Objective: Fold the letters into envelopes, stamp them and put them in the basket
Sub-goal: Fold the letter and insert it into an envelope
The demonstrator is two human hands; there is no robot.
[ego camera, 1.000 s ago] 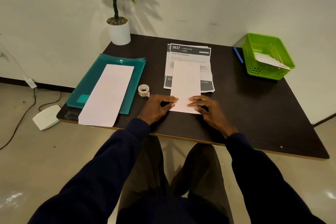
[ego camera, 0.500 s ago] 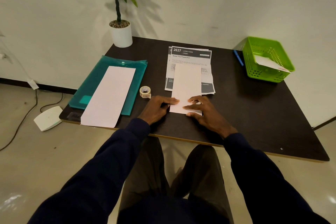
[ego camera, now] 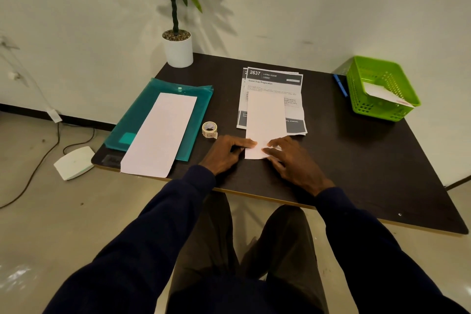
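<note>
Folding looks like the step in hand. Left of centre lies an envelope (ego camera: 160,132), a stamp roll (ego camera: 209,129) to its right. At centre the left hand (ego camera: 226,153) and right hand (ego camera: 293,162) press flat, each grip apart, on the near end of the letter (ego camera: 266,120), probably folded lengthwise; its long axis points up-frame. Next it needs sliding into the envelope, squarely aligned.

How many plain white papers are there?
3. One paper lies on the teal folder, another under the left hand and right hand atop the printed sheets, a third in the green basket. More may be hidden.
</note>
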